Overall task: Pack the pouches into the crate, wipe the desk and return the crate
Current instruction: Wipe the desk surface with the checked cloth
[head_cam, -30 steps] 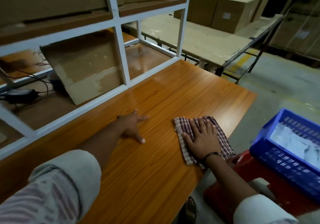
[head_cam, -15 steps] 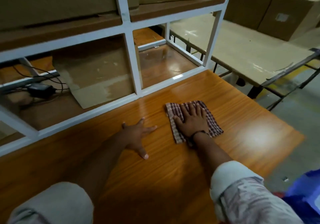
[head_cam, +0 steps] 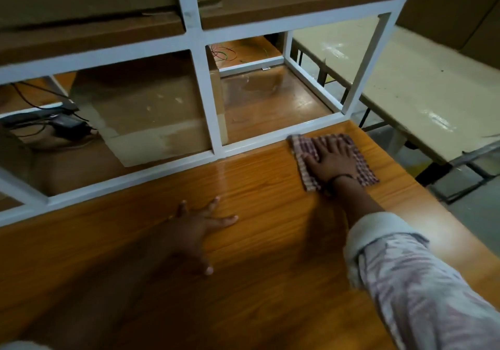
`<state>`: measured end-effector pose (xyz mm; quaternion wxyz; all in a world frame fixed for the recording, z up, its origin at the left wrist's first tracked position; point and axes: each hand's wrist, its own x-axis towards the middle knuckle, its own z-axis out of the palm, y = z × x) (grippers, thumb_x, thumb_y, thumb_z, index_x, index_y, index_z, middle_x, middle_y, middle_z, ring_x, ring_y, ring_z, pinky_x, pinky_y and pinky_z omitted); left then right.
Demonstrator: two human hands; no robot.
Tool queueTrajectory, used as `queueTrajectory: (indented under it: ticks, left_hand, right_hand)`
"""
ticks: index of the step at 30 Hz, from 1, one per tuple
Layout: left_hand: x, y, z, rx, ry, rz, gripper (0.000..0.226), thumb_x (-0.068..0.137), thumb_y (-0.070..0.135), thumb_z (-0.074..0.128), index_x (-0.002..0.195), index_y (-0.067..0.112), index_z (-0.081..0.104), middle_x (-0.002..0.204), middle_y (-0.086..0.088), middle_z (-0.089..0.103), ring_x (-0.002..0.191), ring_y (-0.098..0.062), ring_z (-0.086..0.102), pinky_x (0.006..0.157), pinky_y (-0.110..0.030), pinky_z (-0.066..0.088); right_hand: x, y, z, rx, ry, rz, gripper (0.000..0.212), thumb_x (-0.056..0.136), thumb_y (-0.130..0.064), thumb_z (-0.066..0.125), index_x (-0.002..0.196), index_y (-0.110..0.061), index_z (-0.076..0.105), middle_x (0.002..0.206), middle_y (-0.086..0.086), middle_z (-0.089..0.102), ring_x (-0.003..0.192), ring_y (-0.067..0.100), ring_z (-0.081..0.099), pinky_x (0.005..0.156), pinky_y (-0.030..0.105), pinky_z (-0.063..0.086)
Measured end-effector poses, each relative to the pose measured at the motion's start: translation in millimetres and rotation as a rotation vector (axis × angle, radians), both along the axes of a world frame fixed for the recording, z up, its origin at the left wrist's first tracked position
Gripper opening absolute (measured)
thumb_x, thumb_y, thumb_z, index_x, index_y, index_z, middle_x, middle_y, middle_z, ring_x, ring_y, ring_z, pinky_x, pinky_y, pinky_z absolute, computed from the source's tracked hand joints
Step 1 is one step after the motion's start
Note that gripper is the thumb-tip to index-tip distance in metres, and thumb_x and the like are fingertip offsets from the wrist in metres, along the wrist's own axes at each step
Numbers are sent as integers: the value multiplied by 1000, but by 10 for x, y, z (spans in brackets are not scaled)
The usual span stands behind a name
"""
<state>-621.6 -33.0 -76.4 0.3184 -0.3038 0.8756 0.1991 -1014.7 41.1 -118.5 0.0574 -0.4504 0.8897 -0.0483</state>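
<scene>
Fingers (head_cam: 330, 145) of the right hand (head_cam: 334, 160) lie straight and slightly spread, palm down, on a checked cloth (head_cam: 365, 170). They press it flat and hold nothing curled. The fingertips point away from the person toward the white shelf frame (head_cam: 205, 101). The cloth lies folded flat at the far right corner of the desk (head_cam: 270, 241). Its far edge is just beside the bottom rail of the frame, and its right edge is close to the desk's right side. Its side edges run from the frame back toward the person, slanting rightward as they come nearer. It looks close to square, so I cannot tell which way is longer. A dark band (head_cam: 341, 178) circles the right wrist, and a pale patterned sleeve (head_cam: 405, 274) covers the forearm. The left hand (head_cam: 194, 230) rests flat on the bare wood nearer the person and well apart from the cloth. Its fingers are splayed wide and grasp nothing, and its fingertips aim toward the frame and to the right. Behind the frame a cardboard box (head_cam: 151, 111) leans at a tilt. To its left sit a black adapter (head_cam: 67, 128) and its cables. A beige table (head_cam: 419, 92) stands beyond the desk's right side.
</scene>
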Motion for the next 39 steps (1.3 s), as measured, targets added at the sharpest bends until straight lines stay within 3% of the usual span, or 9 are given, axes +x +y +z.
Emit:
queueTrajectory:
  ticks: [4, 10, 15, 17, 24, 26, 30, 32, 39]
  left_hand:
    - [-39, 37, 99, 26, -25, 1, 117, 68, 57, 84, 129, 78, -14, 149, 20, -45, 136, -52, -38, 111, -79, 1]
    - [-46, 48, 104, 28, -30, 15, 117, 69, 56, 83, 129, 78, -15, 148, 21, -47, 137, -50, -38, 113, -77, 0]
    - [-39, 21, 52, 25, -44, 8, 119, 66, 60, 84, 129, 78, -15, 146, 22, -47, 136, -53, -37, 113, -78, 1]
    - [-51, 10, 49, 16, -42, 1, 119, 65, 61, 84, 129, 79, -15, 146, 21, -46, 137, -53, -36, 112, -78, 1]
    - [-24, -97, -99, -16, -46, -68, 128, 40, 87, 75, 127, 82, -19, 148, 13, -44, 144, -54, -25, 111, -80, 0]
    - [-16, -90, -92, -43, -30, -97, 127, 45, 86, 75, 131, 80, -18, 157, 7, -39, 147, -51, -18, 112, -78, -2]
    - [-22, -51, -37, -85, 9, -138, 128, 49, 84, 76, 141, 71, -12, 165, -2, -26, 152, -43, -10, 113, -75, -7]
    - [-22, -52, -18, -75, 13, -134, 130, 43, 88, 73, 141, 72, -11, 166, -2, -24, 152, -44, -8, 113, -75, -6]
    - [-5, 5, -54, -112, 60, -142, 138, 42, 84, 78, 150, 62, -7, 167, -8, -16, 153, -40, -2, 115, -73, -5]
  right_hand:
    - [-226, -183, 33, -12, -51, -207, 92, 82, -85, 7, 159, -34, 8, 168, 7, 5, 153, 35, 0, 122, 56, -2]
    - [-358, -203, -20, 21, -1, 202, 85, 85, -87, 11, 157, -42, 5, 168, -4, 1, 154, 23, -3, 124, 48, -1]
    - [-777, 189, -4, -15, 2, -181, 88, 83, -86, 8, 157, -39, 13, 167, 0, 8, 154, 28, 5, 123, 53, 7]
    - [-471, 237, 21, -7, -6, -186, 88, 84, -84, 7, 158, -37, 10, 168, 2, 5, 154, 30, 2, 123, 53, 5]
    - [1110, 1006, -57, 15, 41, 497, 75, 93, -79, 8, 158, -41, 5, 167, -5, -1, 154, 20, -10, 124, 46, -3]
    - [912, 1210, -43, 1, 50, 384, 76, 91, -81, 10, 157, -43, 7, 167, -6, 0, 154, 19, -7, 125, 44, -3]
    - [450, 1534, 1, 35, 8, -201, 88, 85, -85, 9, 159, -37, 8, 168, -1, -2, 154, 25, -4, 124, 49, -1]
    - [640, 1587, -1, 33, -21, -273, 89, 87, -84, 11, 159, -34, 7, 168, 0, -4, 154, 28, -6, 123, 51, -2]
    - [2423, 1877, 48, 38, -72, 253, 81, 90, -83, 10, 158, -39, -1, 167, -5, -11, 153, 24, -17, 122, 50, -9]
